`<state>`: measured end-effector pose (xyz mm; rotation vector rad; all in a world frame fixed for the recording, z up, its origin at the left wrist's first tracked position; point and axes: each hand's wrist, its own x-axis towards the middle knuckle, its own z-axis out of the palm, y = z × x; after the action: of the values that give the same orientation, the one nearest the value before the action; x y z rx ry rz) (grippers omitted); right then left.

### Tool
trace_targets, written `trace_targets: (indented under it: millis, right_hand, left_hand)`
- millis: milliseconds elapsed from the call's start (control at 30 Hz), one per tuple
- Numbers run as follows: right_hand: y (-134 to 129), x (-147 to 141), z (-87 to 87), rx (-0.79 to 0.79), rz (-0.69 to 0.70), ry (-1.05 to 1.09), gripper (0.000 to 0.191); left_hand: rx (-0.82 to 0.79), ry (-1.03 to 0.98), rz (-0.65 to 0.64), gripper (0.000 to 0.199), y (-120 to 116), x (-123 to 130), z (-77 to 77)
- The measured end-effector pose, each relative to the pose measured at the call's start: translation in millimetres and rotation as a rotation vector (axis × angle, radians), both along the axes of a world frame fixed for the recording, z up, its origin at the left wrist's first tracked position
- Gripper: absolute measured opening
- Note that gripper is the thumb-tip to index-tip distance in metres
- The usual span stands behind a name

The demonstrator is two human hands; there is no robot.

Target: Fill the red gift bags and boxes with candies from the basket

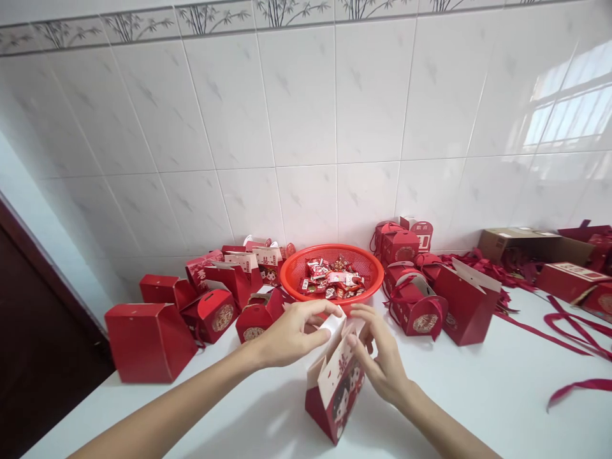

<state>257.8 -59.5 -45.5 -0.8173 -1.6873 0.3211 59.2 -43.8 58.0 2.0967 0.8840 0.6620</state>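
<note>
A red and cream candy box (342,382) with printed cartoon figures stands upright on the white table in front of me, its top flaps apart. My left hand (301,331) pinches the far white flap between thumb and fingers. On the other side, my right hand (377,350) curls round the box's upper right edge, thumb on the cream front panel. Just behind both hands sits a red plastic basket (285,275) holding wrapped candies (335,278). The inside of the box is mostly hidden.
Several red boxes (143,344) crowd the left of the table. More ribbon-tied boxes (415,306) and a plain-sided red one (466,306) stand to the right. Farther right lie dark red ribbons (568,325) and a cardboard carton (535,245). A tiled wall (306,127) rises behind.
</note>
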Motion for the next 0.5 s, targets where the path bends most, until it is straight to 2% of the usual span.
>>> trace_targets:
  millis: [133,233,300,400,433,500]
  right_hand:
    - [7,6,8.2,-0.282,0.185,0.139,0.034]
    - [7,9,15.9,-0.423,0.287,0.259,0.047]
    - [7,14,20.3,-0.459,0.275,0.323,0.049]
    - [10,25,24.4,-0.408,0.166,0.404,0.047]
    - [12,30,24.8,-0.375,0.116,0.433,0.047]
    - [16,39,24.1,-0.318,0.022,0.484,0.047]
  left_hand:
    - [-0.026,-0.009,-0.119,0.031,3,7,-0.3]
    - [0.013,0.031,-0.202,0.033,13,14,-0.3]
    - [0.034,0.046,-0.212,0.037,27,17,-0.5]
    - [0.030,0.042,-0.136,0.039,60,20,-0.1]
    - [0.038,0.080,-0.093,0.039,73,20,0.1]
    - [0.107,0.323,-0.005,0.038,100,22,-0.9]
